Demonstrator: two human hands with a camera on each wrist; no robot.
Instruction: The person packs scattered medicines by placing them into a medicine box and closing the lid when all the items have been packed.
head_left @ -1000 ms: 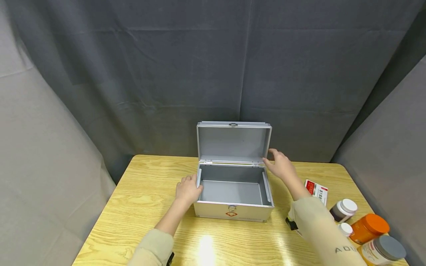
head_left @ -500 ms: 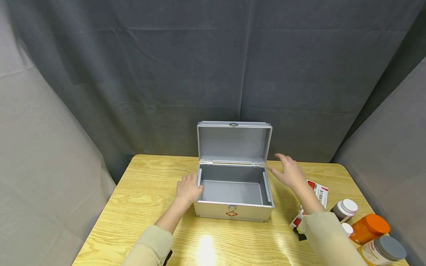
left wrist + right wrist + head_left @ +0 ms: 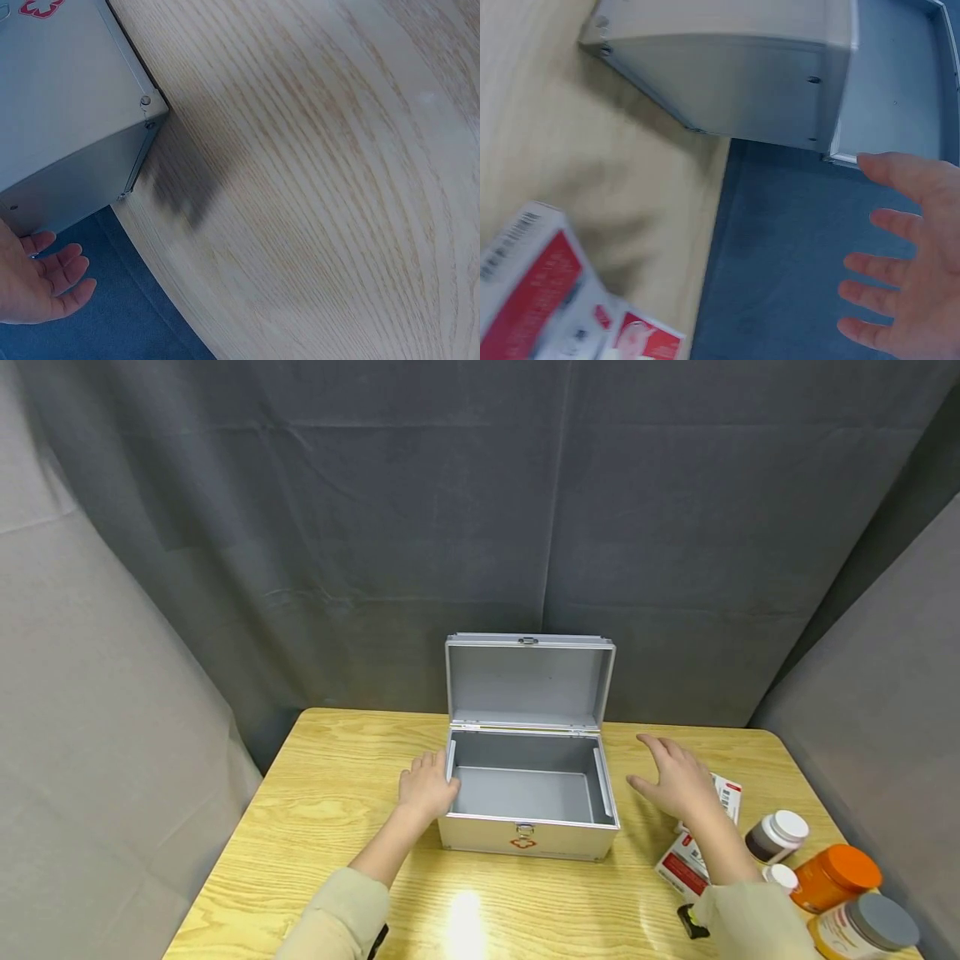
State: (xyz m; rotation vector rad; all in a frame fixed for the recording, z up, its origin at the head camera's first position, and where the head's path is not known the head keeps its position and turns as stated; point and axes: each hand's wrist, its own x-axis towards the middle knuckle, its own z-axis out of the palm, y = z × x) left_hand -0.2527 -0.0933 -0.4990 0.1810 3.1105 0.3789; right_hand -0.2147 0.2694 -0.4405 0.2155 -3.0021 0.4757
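A silver metal first-aid box (image 3: 525, 842) with a red cross emblem stands on the wooden table, its lid (image 3: 528, 685) raised and its bare grey interior showing. My left hand (image 3: 426, 787) rests at the box's left wall, thumb by the rim. In the left wrist view its loosely bent fingers (image 3: 67, 277) lie close beside that wall. Apart from the box, my right hand (image 3: 678, 783) hovers in the air on the right with fingers spread and nothing in them. Below it lie red-and-white medicine cartons (image 3: 681, 870), partly hidden by the forearm.
Right of the cartons are a dark bottle with a white cap (image 3: 777, 835), a small white-capped bottle (image 3: 780, 877), an orange jar (image 3: 836, 875) and a grey-lidded jar (image 3: 862, 927). A dark curtain (image 3: 375, 527) hangs behind the table (image 3: 300, 827).
My right hand has left the lid's right edge and moved right and toward me, over the cartons. The left hand and the box have hardly moved.
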